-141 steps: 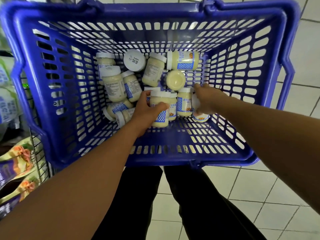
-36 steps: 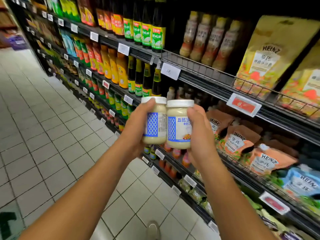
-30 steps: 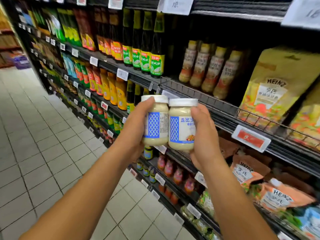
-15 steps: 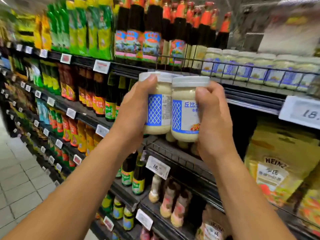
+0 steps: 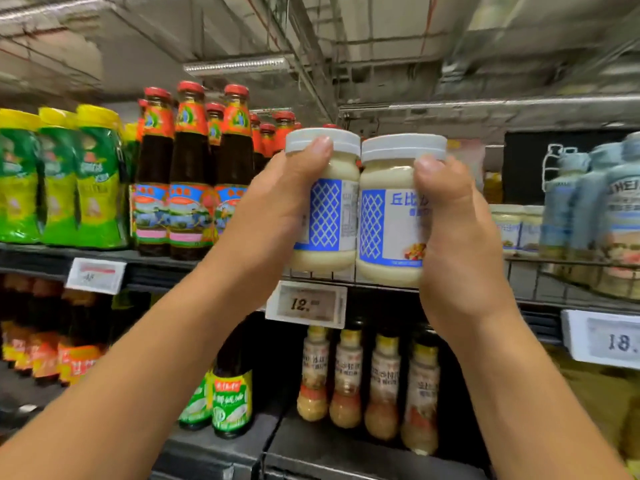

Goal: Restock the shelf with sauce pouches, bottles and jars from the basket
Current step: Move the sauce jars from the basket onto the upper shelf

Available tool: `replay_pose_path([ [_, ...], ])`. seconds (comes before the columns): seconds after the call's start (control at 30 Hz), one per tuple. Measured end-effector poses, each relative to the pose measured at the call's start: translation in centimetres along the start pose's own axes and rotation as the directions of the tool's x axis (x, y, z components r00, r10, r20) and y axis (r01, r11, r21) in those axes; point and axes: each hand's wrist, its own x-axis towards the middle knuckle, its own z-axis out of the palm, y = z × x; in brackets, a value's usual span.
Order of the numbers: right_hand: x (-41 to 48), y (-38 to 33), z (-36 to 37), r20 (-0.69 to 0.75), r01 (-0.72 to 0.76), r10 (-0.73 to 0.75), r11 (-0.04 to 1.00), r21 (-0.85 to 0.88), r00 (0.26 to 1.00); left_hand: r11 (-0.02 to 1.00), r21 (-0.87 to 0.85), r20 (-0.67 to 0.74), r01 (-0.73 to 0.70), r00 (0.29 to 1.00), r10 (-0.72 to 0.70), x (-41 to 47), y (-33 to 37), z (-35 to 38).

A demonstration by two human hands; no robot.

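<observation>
Grips one squat clear jar of pale creamy sauce [image 5: 330, 220], white screw lid and blue lattice label, in the left hand [image 5: 273, 209]: thumb pressed to the lid's rim, fingers curled round the back. Grips a second jar of the same kind [image 5: 388, 223] in the right hand [image 5: 457, 244]: thumb on the shoulder under the lid, palm wrapped round the side. Holds both upright, touching side to side, just above the white price tag marked 12 [image 5: 306, 304], in front of the wire-fronted top shelf [image 5: 526, 282] behind that tag.

Probably heavy for their size, stiff and smooth-walled; breakable if glass, though cannot tell glass from plastic. Best gripped round the body over the paper label, never hung by the lid. Need lifting over the wire front above the tag, then setting down flat, towards the matching jars [image 5: 509, 228] right of the tag.
</observation>
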Motion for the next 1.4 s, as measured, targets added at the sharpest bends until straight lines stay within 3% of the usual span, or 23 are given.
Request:
replay_pose_path([
  [0.3, 4.8, -0.5, -0.4, 0.017, -0.180, 0.185, 0.971, -0.156, 0.983, 0.979, -0.113, 0.293, 0.168, 0.947, -0.129, 5.8, -0.2, -2.2],
  [0.47, 6.6, 0.7, -1.3, -0.003, -0.238, 0.246, 0.931, -0.277, 0.969, 0.992, -0.091, 0.395, 0.091, 0.917, -0.048, 8.0, -1.9, -2.5],
  [0.57, 7.6, 0.9, -2.3, 0.008, -0.267, 0.295, 0.877, -0.400, 0.956, 0.996, -0.049, 0.374, 0.081, 0.926, -0.057, 9.4, -2.7, -3.1],
  [0.67, 8.5, 0.9, -3.3, 0.014, -0.266, 0.344, 0.752, -0.603, 0.939, 0.992, 0.076, 0.304, 0.097, 0.946, -0.116, 10.5, -3.6, -3.6],
  [0.87, 9.2, 1.9, -4.1, -0.023, -0.340, 0.473, 0.597, -0.727, 0.881, 0.952, 0.282, 0.308, 0.119, 0.928, -0.207, 11.4, -5.5, -4.4],
  [1.03, 9.2, 2.6, -5.0, -0.011, -0.372, 0.532, 0.577, -0.727, 0.847, 0.879, 0.476, 0.347, 0.027, 0.912, -0.216, 11.3, -6.7, -4.1],
  [1.23, 9.0, 2.1, -5.2, -0.025, -0.385, 0.562, 0.533, -0.754, 0.827, 0.838, 0.540, 0.421, -0.075, 0.887, -0.192, 11.8, -7.0, -4.5],
  [1.33, 8.7, 1.5, -5.7, -0.026, -0.284, 0.498, 0.450, -0.846, 0.867, 0.806, 0.576, 0.411, -0.135, 0.900, -0.142, 12.0, -6.5, -5.3],
  [1.4, 8.7, 0.8, -6.4, 0.058, -0.187, 0.441, 0.491, -0.851, 0.895, 0.783, 0.587, 0.442, -0.206, 0.892, -0.097, 12.2, -5.9, -5.7],
])
